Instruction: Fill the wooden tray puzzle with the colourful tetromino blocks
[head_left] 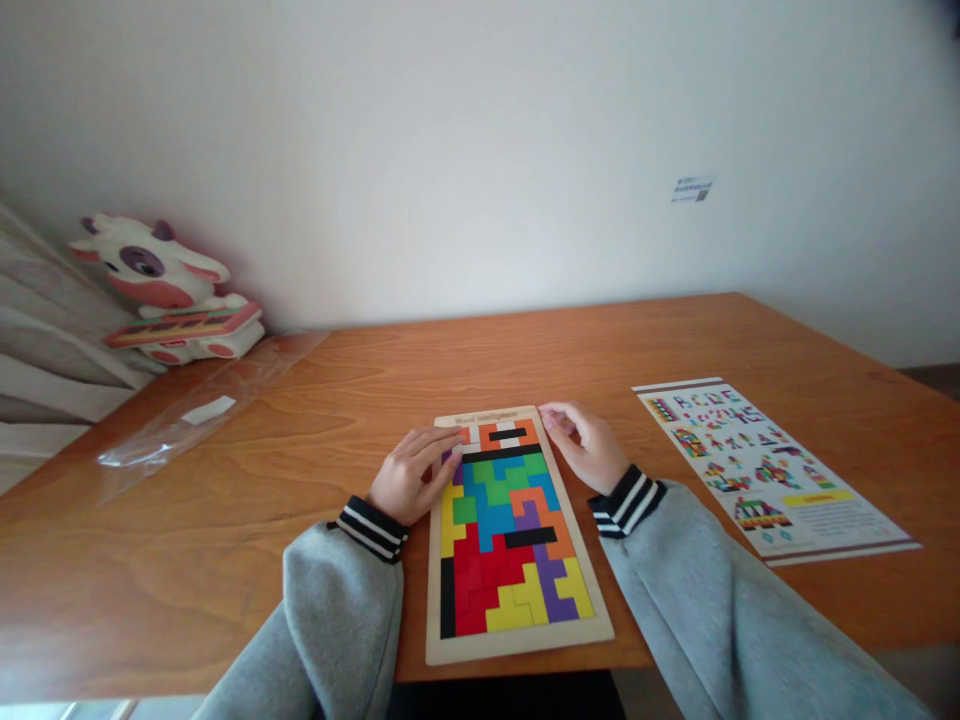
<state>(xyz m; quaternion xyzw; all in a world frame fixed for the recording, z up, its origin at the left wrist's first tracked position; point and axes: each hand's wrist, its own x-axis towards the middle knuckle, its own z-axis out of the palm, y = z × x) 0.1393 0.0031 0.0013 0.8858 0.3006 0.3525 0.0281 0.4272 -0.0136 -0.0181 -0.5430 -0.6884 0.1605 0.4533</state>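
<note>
A wooden puzzle tray [517, 640] lies flat on a wooden counter [225, 500], directly in front of the person, its long axis running away from the body. It is packed with flat, blocky pieces in red, yellow, blue, green, purple, orange and black. Only the far end shows pale gaps among the orange pieces.

The left hand [409, 475] rests on the tray's left edge near the far end. Its fingers are loosely extended and lie on the pieces there, fingertips by a purple piece [456, 470]. It grips nothing that can be seen. The right hand [589, 445] sits at the tray's far right corner, fingers curled, tips touching the rim. Whether it pinches a piece cannot be told. The unfilled gaps lie between the two hands, slightly nearer the left fingertips.

Both arms wear grey sleeves with black-and-white striped cuffs.

To the right, apart from the tray, lies a glossy printed sheet [772, 470] of coloured pattern pictures. To the far left lies a clear plastic bag [202, 410]. Behind it, against the white wall, is a cow-shaped toy [165, 290] in white and pink.
</note>
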